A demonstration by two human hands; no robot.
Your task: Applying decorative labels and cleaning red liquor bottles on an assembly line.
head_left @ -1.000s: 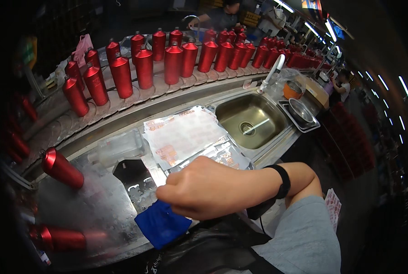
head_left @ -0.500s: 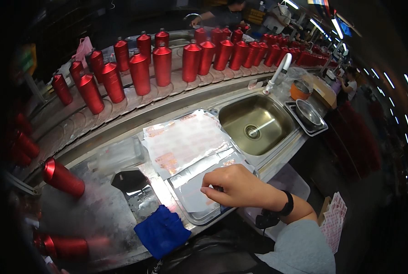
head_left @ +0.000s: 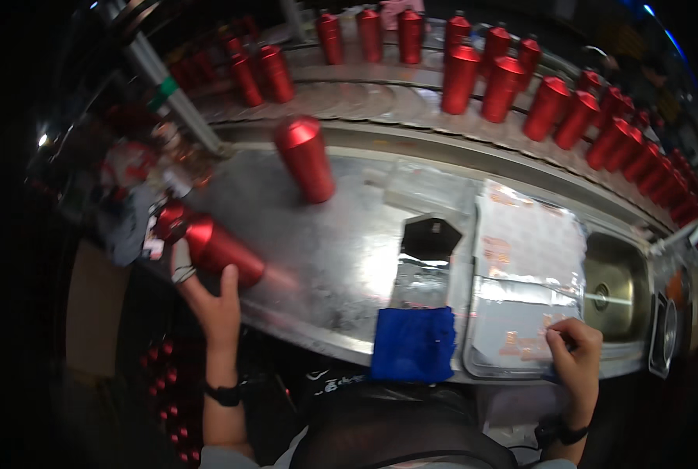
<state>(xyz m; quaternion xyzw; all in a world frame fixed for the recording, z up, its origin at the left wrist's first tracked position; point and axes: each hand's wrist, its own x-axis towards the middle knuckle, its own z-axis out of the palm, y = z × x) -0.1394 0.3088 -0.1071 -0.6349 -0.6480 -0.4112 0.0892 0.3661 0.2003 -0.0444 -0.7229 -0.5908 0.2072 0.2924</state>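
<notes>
My left hand reaches in at the left, its thumb and fingers spread beside a red metallic bottle. That bottle lies tilted at the counter's near-left edge; whether my fingertips touch it I cannot tell. Something pale is wrapped round one finger. My right hand hovers over a metal tray, fingers curled into a pinch; what is in them, if anything, is hidden. White sheets with orange print lie on the tray. A second red bottle, blurred, stands farther back on the counter.
A blue cloth hangs at the counter's front edge, below a black pointed piece. A clear plastic container lies behind. To the right is a sink. Several red bottles line the conveyor at the back.
The view has swung left. My left hand has come into view beside the lying bottle. My right hand is still curled over the tray's near part.
</notes>
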